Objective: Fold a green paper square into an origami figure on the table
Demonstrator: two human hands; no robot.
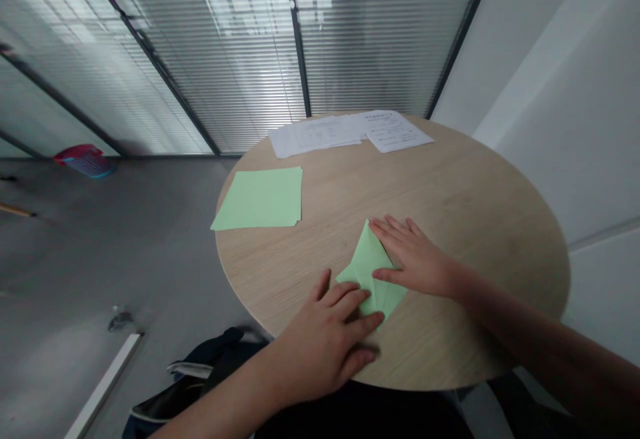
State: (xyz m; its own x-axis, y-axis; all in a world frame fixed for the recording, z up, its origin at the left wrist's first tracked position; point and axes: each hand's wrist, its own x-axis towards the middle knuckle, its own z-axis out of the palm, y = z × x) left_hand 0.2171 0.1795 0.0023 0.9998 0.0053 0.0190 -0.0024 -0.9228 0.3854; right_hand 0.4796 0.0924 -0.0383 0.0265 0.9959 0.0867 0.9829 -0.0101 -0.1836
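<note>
A folded sheet of green paper [369, 258] lies on the round wooden table in front of me, with a pointed tip at its far end and creases across its face. My left hand [336, 332] rests on its near left part, fingers spread, several fingertips touching the paper. From the right, my right hand [414, 260] lies along the paper's right edge, fingers stretched toward the tip and thumb on the middle. Neither hand is closed around the paper. Parts of its lower left and right edges are hidden beneath my fingers.
A stack of green paper [261, 199] sits at the table's left edge. White printed sheets [320, 135] lie along the far edge of the table [475, 205]. A dark bag [200, 372] is below on the left, and a red and blue basket [86, 160] stands on the floor.
</note>
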